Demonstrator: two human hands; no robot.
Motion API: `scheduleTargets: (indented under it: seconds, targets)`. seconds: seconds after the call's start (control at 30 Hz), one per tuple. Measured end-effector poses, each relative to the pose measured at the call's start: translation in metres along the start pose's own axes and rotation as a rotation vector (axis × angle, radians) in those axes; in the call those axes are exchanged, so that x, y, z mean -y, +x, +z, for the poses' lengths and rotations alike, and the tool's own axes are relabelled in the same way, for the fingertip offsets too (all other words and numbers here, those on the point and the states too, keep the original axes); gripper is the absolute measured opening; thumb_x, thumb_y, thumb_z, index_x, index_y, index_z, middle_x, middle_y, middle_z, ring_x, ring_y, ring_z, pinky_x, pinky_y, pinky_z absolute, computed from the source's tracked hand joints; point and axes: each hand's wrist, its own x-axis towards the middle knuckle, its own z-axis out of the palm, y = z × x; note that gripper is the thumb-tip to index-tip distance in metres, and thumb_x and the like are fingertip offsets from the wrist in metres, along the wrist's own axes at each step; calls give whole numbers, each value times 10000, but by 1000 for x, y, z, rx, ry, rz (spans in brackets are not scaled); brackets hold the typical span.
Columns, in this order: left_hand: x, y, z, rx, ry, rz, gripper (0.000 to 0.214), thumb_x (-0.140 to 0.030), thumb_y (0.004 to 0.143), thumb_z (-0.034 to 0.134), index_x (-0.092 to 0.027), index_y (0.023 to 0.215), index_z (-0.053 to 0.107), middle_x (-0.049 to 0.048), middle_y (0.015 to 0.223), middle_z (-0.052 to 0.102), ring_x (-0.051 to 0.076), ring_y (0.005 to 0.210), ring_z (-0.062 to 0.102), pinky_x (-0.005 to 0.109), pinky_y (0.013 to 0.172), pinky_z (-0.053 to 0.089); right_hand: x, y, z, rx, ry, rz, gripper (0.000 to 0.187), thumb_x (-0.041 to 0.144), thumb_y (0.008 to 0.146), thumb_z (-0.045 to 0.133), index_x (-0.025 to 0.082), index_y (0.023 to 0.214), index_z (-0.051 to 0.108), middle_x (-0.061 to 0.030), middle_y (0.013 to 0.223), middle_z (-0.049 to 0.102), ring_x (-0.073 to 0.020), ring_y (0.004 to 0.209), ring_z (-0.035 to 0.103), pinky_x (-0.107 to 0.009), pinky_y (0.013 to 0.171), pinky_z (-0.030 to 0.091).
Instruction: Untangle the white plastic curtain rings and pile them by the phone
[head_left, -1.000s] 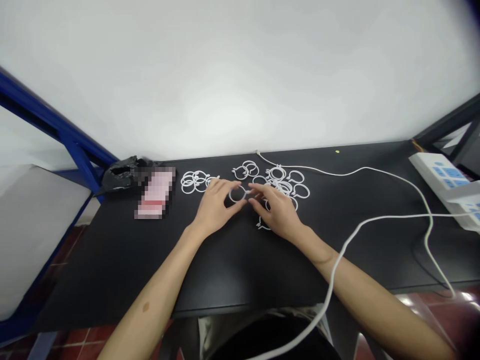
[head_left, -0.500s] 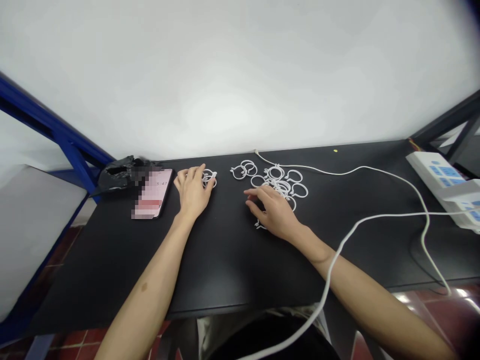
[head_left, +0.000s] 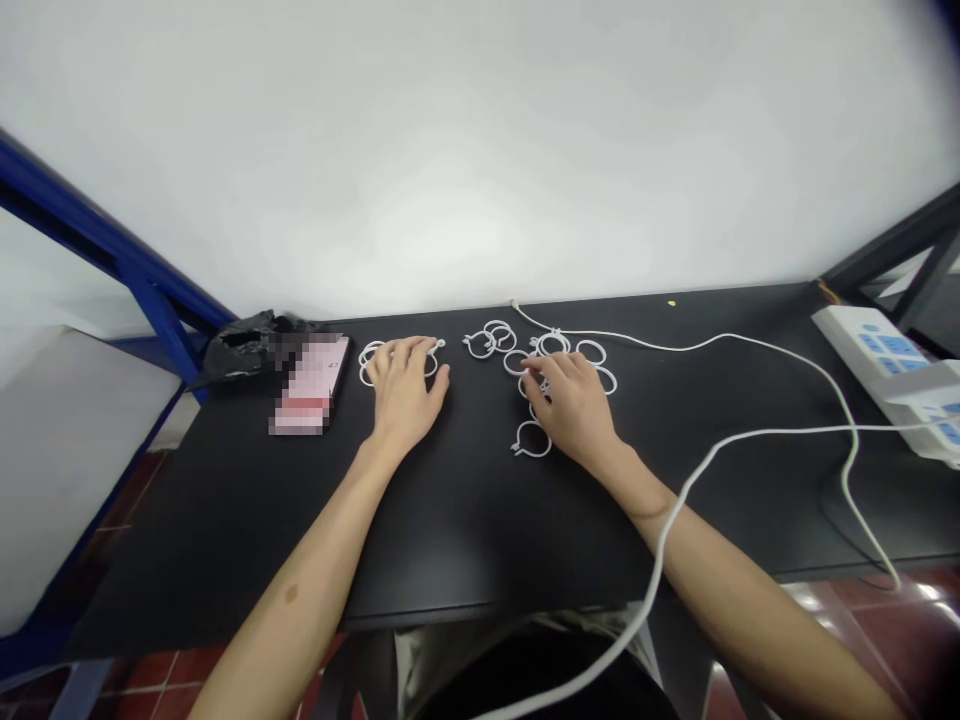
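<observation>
My left hand (head_left: 406, 392) lies palm down over a small group of white plastic rings (head_left: 367, 372), its fingers spread and its thumb apart. Parts of these rings show on both sides of the fingers. Over a larger pile of similar rings (head_left: 553, 343) is my right hand (head_left: 576, 402), with the fingers bent and the thumb close to the index fingertip. It seems to pinch at a ring in the pile, though the fingertips partly hide the contact. A single open ring (head_left: 533, 454) with small flared ends lies just below that hand. Between both hands, farther back, are several rings (head_left: 480, 344).
A phone (head_left: 309, 385) and a crumpled black plastic bag (head_left: 244, 345) lie at the left of the black table (head_left: 450, 540). A white cable (head_left: 720, 337) runs along the right, near a white power strip (head_left: 889, 365). Another cable (head_left: 660, 545) crosses over my right forearm.
My left hand has shifted slightly right, its fingers spreading over the small group. My right hand has moved right and up onto the pile, its thumb and index drawing together, uncovering the lower ring.
</observation>
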Motion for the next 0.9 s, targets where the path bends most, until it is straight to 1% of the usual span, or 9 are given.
scheduleTargets:
  seconds: [0.1,0.27,0.4,0.47,0.57,0.7,0.77,0.83,0.9]
  targets:
    - [-10,-5,0,49,-51,91,320,-295,934,545,-179,1227,596,95,1260,620,320,1191,446,495,1036,358,-3,-1,1,6,-93,30,284,316,957,516,133,1109,671,-130,1028,674,-294,996,516,-435,893,430]
    - [-23,-11,2,224,-176,292,247,-265,949,531,-171,1160,620,73,1146,655,261,1124,489,442,1000,412,-1,-4,4,51,-140,4,351,389,901,604,150,1148,675,-144,1145,626,-331,1109,461,-469,955,405]
    - [-28,-14,5,297,-230,370,208,-248,952,527,-167,1108,640,59,1088,673,239,1063,510,419,969,440,1,-6,8,77,-163,-5,234,325,899,609,160,1040,695,-137,1108,621,-321,1093,476,-452,948,415]
    - [-29,-14,5,302,-235,376,197,-242,952,526,-170,1091,646,57,1079,677,238,1053,515,419,960,447,2,-6,9,82,-171,-17,173,288,913,586,164,966,695,-132,1080,626,-312,1074,485,-442,932,425]
    - [-29,-14,4,291,-234,370,206,-240,951,525,-169,1107,641,64,1088,672,241,1057,518,424,960,452,3,-5,9,88,-154,-55,154,262,932,562,177,949,688,-119,1050,633,-295,1037,499,-435,911,438]
    - [-29,-14,5,208,-210,347,335,-237,950,527,-142,1269,566,98,1195,623,248,1099,514,427,980,453,7,-4,7,83,-72,-114,153,252,949,548,195,973,688,-117,1081,626,-272,1023,518,-433,909,457]
    - [-28,-14,6,169,-199,362,368,-246,962,516,-147,1316,540,104,1217,618,249,1103,520,427,971,461,8,-4,7,76,-16,-152,154,247,955,542,198,965,688,-128,1120,613,-265,1039,529,-433,922,468]
    - [-27,-14,7,141,-200,392,309,-261,974,507,-164,1255,589,95,1198,637,245,1084,537,422,946,473,9,-4,6,76,40,-185,158,236,961,529,197,963,681,-139,1157,598,-257,1055,543,-424,923,485]
    - [-25,-14,8,119,-213,408,231,-275,976,513,-172,1131,651,83,1157,662,240,1055,554,415,923,483,9,-4,6,76,96,-204,158,213,967,510,199,971,668,-141,1174,592,-248,1062,557,-410,911,505]
